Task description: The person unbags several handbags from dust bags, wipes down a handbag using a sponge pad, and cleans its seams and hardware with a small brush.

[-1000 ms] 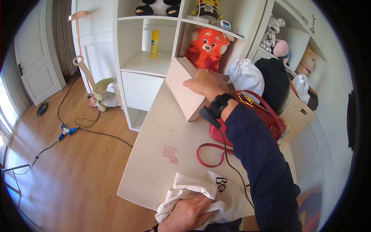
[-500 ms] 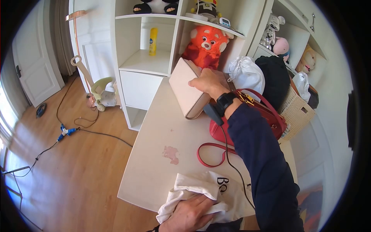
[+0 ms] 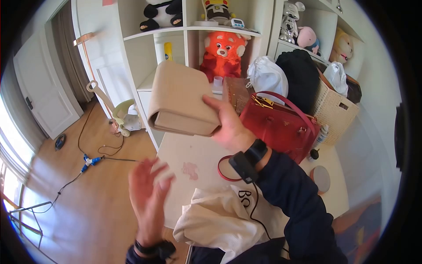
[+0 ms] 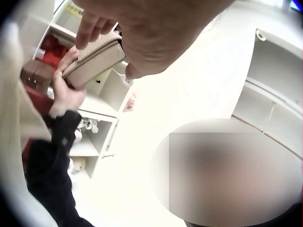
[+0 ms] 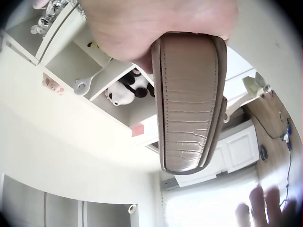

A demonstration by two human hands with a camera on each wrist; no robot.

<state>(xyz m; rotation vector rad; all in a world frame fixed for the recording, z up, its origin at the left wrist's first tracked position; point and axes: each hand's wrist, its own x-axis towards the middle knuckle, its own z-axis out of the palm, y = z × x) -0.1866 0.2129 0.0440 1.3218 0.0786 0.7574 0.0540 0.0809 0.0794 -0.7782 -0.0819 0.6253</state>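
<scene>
My right hand grips one end of a beige flap handbag, thumb along its face, lifted above the table. Stitched edges and a creased, glossy side panel of the handbag show in the right wrist view. My left hand, blurred, is raised with its fingers spread, below and left of the handbag and holding nothing. In the left wrist view the left hand overlaps the handbag. A cream cloth bag with black letters lies crumpled at the table's near edge.
A red handbag and its strap stand on the table, beside a brown bag, a white pouch, a black bag and a woven basket. Shelves with plush toys rise behind. Cables cross the floor at left.
My right hand has lifted the beige handbag off the table and brought it nearer, turning it. The left hand has let go of the cream cloth bag and risen to the left.
</scene>
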